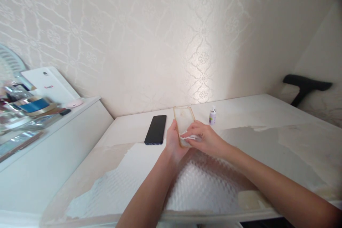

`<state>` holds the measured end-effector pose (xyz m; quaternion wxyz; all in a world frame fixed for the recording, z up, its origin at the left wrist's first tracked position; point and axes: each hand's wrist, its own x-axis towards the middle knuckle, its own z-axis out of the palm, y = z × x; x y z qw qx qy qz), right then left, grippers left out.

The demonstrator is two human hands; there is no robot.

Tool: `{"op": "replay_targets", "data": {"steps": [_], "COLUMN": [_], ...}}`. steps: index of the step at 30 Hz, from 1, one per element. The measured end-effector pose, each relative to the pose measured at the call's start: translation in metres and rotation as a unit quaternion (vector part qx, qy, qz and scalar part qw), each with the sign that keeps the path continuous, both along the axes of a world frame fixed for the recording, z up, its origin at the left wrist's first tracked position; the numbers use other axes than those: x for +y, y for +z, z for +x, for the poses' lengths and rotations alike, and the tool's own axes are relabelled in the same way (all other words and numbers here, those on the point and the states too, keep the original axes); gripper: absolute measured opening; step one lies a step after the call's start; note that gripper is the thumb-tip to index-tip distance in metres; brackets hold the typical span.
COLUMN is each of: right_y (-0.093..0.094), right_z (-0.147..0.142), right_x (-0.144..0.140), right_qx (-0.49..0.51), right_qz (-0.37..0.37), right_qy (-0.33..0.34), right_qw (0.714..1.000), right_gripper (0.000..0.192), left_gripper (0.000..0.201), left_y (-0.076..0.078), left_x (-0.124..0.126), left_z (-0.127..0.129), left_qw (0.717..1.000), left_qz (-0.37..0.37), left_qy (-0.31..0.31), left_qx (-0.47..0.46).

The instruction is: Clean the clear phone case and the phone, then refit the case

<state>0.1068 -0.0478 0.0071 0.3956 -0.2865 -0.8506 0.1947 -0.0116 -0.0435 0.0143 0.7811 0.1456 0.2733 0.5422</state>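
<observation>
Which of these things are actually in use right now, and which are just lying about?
In use: left hand holds clear case; right hand presses white wipe on it.
Lying about: phone, small bottle, blue tape roll, black squeegee.

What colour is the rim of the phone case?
Golden tan rim on the clear phone case; head view.
</observation>
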Motion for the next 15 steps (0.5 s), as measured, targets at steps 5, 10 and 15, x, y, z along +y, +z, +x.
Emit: {"op": "replay_targets", "data": {"steps": [5, 10, 15], "right_y": [-0.001, -0.009, -0.005], "right_z": [-0.001, 0.0, 0.005], "right_x": [-0.002, 0.005, 0.01], "right_qx": [-0.012, 0.011, 0.046], "right_qz": [0.008, 0.054, 0.094], "right_qy": [-0.017, -0.136, -0.235], "right_qw": [1.0, 0.989, 0.966], "right_gripper": [0.015, 0.01, 0.013], "left_gripper": [0.051, 0.049, 0.046], "left_y": [0.001, 0.004, 0.006], "left_x": [0.0, -0.006, -0.012], "left_z": [0.0, 0.006, 0.01], "left_qw": [1.0, 0.996, 0.986], "left_qz": [0.007, 0.004, 0.009], "left_qy": [-0.008, -0.084, -0.154], "left_qx": [0.019, 0.038, 0.067]}}
